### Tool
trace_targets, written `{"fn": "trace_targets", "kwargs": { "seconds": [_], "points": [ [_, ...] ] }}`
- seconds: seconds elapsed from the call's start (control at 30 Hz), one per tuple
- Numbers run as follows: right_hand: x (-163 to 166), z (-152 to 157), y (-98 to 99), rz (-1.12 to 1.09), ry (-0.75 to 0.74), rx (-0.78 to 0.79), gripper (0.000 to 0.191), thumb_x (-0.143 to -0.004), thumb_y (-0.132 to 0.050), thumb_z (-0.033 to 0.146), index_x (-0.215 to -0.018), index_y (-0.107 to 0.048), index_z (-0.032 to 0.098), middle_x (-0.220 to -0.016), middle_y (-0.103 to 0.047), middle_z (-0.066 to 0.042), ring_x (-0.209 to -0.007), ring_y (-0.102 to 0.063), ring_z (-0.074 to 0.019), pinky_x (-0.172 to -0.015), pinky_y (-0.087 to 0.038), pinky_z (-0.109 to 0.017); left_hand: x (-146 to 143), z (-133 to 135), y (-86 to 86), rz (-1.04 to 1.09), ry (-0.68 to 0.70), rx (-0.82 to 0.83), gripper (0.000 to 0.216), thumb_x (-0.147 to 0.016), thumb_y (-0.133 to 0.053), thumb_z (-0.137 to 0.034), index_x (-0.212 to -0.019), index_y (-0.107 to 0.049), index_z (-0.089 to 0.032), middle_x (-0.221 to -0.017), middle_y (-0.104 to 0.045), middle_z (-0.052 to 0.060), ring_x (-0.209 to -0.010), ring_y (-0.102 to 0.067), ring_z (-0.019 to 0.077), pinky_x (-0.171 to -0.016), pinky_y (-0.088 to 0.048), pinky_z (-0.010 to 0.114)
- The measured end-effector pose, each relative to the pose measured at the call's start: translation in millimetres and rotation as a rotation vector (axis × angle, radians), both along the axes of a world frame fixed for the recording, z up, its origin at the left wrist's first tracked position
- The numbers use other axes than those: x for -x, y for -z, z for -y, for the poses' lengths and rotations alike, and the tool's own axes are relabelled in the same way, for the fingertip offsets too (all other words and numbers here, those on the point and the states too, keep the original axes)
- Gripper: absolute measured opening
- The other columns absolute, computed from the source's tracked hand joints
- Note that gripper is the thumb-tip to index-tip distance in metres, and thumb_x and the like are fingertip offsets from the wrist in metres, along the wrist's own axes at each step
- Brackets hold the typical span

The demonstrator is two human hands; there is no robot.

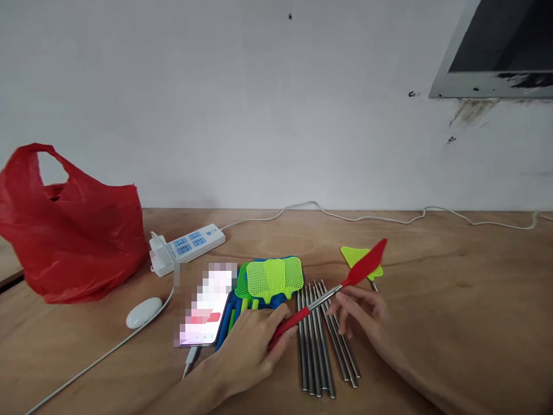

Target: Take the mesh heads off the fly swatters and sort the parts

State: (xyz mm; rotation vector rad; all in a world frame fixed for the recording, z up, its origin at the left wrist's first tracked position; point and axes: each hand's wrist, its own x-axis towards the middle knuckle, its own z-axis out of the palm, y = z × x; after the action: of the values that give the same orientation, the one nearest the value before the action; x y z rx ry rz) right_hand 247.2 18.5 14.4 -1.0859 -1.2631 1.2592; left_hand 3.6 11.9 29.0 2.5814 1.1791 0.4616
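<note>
My left hand (pixel 254 346) is closed around the red handle of a fly swatter (pixel 365 266). Its metal rod slants up to the right and ends in a red head, seen nearly edge-on. At the joint of rod and head, the fingers of my right hand (pixel 362 311) close on the swatter. Below the rod lie several loose metal rods (pixel 317 346) side by side. Yellow-green swatter heads (pixel 274 276) are stacked over green and blue ones, partly hidden by my left hand. Behind the red head lies a yellow swatter head (pixel 356 255) with a short metal stub.
A lit phone (pixel 207 311), partly blurred, lies left of the stack with a charging cable plugged in. Farther left are a white oval device (pixel 144 312), a white power strip (pixel 190 248) and a red plastic bag (pixel 82 230). A white cord (pixel 358 219) runs along the wall.
</note>
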Motion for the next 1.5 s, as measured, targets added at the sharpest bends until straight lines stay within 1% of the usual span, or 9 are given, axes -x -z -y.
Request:
{"fn": "trace_targets", "kwargs": {
  "seconds": [0.17, 0.27, 0.37, 0.5, 0.6, 0.7, 0.97, 1.27, 1.5],
  "points": [
    [-6, 11, 0.3, 0.333, 0.212, -0.457, 0.035, -0.095, -0.055, 0.037, -0.063, -0.061, 0.022, -0.049, -0.053, 0.003, -0.039, -0.048, -0.0116, -0.039, -0.038, -0.024, 3, -3, 4.7, -0.068, -0.053, -0.137, 0.028, -0.108, -0.027, -0.034, -0.106, -0.052, -0.022, -0.08, -0.072, 0.004, -0.068, -0.066, 0.0274, -0.058, -0.038, 0.033],
    [-13, 12, -17.8, 0.547, 0.174, -0.888, 0.016, -0.091, -0.055, 0.014, -0.086, -0.066, 0.024, -0.069, -0.066, -0.001, -0.06, -0.061, -0.0164, -0.057, -0.049, -0.029, 4, -5, 3.1, -0.128, -0.08, -0.148, 0.032, -0.108, -0.025, -0.035, -0.106, -0.053, -0.022, -0.079, -0.072, 0.005, -0.068, -0.066, 0.0286, -0.058, -0.037, 0.033],
    [-20, 2, -39.0, 0.884, 0.126, -1.064, 0.034, -0.087, -0.06, 0.009, -0.117, -0.063, 0.024, -0.1, -0.073, -0.007, -0.091, -0.066, -0.0237, -0.083, -0.052, -0.04, 5, -5, -3.8, -0.151, -0.087, -0.098, 0.034, -0.108, -0.025, -0.036, -0.104, -0.055, -0.021, -0.082, -0.071, 0.006, -0.072, -0.066, 0.0285, -0.06, -0.038, 0.033],
    [-29, -14, -48.8, 1.299, -0.074, -1.052, 0.028, -0.089, -0.061, 0.016, -0.117, -0.064, 0.021, -0.114, -0.072, -0.008, -0.108, -0.061, -0.0287, -0.098, -0.044, -0.05, 8, -1, -14.9, -0.124, -0.04, 0.048, 0.035, -0.108, -0.024, -0.034, -0.097, -0.054, -0.022, -0.083, -0.068, 0.004, -0.072, -0.064, 0.025, -0.062, -0.038, 0.032],
    [-29, -17, -43.9, 1.462, -0.203, -1.034, 0.005, -0.091, -0.064, 0.02, -0.092, -0.068, 0.021, -0.096, -0.073, -0.005, -0.1, -0.061, -0.027, -0.093, -0.046, -0.046, 9, 4, -19.3, -0.15, -0.011, 0.089, 0.036, -0.109, -0.023, -0.034, -0.094, -0.054, -0.022, -0.083, -0.068, 0.004, -0.073, -0.064, 0.0249, -0.062, -0.039, 0.033],
    [-25, -13, -37.8, 1.568, -0.267, -1.063, 0.009, -0.09, -0.067, 0.023, -0.082, -0.067, 0.02, -0.085, -0.071, -0.003, -0.091, -0.06, -0.026, -0.087, -0.046, -0.043, 10, 6, -23.8, -0.235, -0.001, 0.074, 0.034, -0.109, -0.025, -0.032, -0.096, -0.055, -0.022, -0.084, -0.069, 0.004, -0.074, -0.066, 0.027, -0.063, -0.041, 0.034],
    [-5, -2, -28.8, 1.505, -0.238, -1.242, 0.017, -0.088, -0.071, 0.03, -0.077, -0.065, 0.018, -0.075, -0.066, -0.002, -0.084, -0.056, -0.0252, -0.082, -0.039, -0.042, -15, 4, -38.9, -0.425, 0.106, -0.011, 0.024, -0.108, -0.035, -0.031, -0.102, -0.055, -0.02, -0.092, -0.073, 0.007, -0.074, -0.07, 0.0289, -0.06, -0.046, 0.034],
    [-34, -6, -30.7, 1.421, -0.16, -1.054, 0.015, -0.088, -0.062, 0.013, -0.076, -0.059, 0.02, -0.084, -0.067, -0.003, -0.09, -0.055, -0.0244, -0.086, -0.038, -0.041, -1, 2, -34.1, -0.503, 0.044, -0.032, 0.026, -0.108, -0.033, -0.027, -0.098, -0.056, -0.02, -0.077, -0.071, 0.006, -0.068, -0.07, 0.0308, -0.055, -0.044, 0.034],
    [-45, -1, -28.1, 1.375, -0.101, -1.02, 0.016, -0.093, -0.055, 0.016, -0.079, -0.062, 0.02, -0.085, -0.068, -0.006, -0.088, -0.056, -0.0253, -0.084, -0.041, -0.042, 16, 3, -33.6, -0.443, 0.048, 0.007, 0.034, -0.11, -0.026, -0.034, -0.1, -0.056, -0.021, -0.077, -0.069, 0.004, -0.067, -0.068, 0.0277, -0.053, -0.034, 0.031]
  ]
}}
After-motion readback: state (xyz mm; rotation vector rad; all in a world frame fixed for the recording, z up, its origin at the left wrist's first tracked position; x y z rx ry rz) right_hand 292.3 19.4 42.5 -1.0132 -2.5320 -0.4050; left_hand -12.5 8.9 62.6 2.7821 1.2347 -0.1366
